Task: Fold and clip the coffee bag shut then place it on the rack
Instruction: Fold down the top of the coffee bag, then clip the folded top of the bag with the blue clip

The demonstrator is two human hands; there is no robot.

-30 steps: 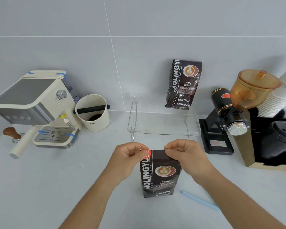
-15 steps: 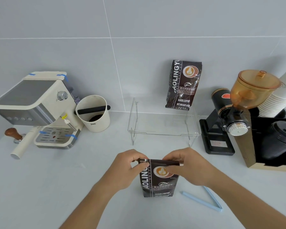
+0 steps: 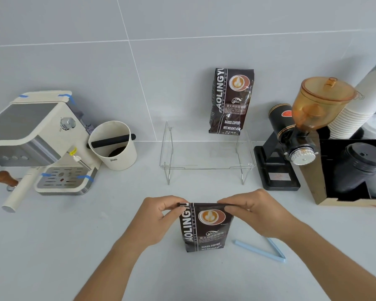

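From the head view I see the coffee bag (image 3: 205,228) standing upright on the pale worktop (image 3: 74,246), close in front of me and well short of the clear rack (image 3: 206,157) near the wall. My left hand (image 3: 159,220) grips the bag's top left corner, its fingers (image 3: 172,208) pinched together on the folded edge. My right hand (image 3: 254,213) takes the top right corner the same way, fingers clamped on the fold, so the top lies flat between the two hands.

A light blue clip (image 3: 263,249) lies on the worktop just right of the bag, partly under my right wrist, its two bars spread in a V. I cannot tell whether it touches the arm.

A second coffee bag (image 3: 230,101) stands at the back of the rack, leaning on the tiled wall. To the left are a cream espresso machine (image 3: 37,135) and a white tub (image 3: 115,148) with a black bar across its mouth. To the right a black grinder (image 3: 291,144) with an amber hopper stands beside a box (image 3: 326,198) holding black lids, with stacked paper cups (image 3: 360,98) behind it.
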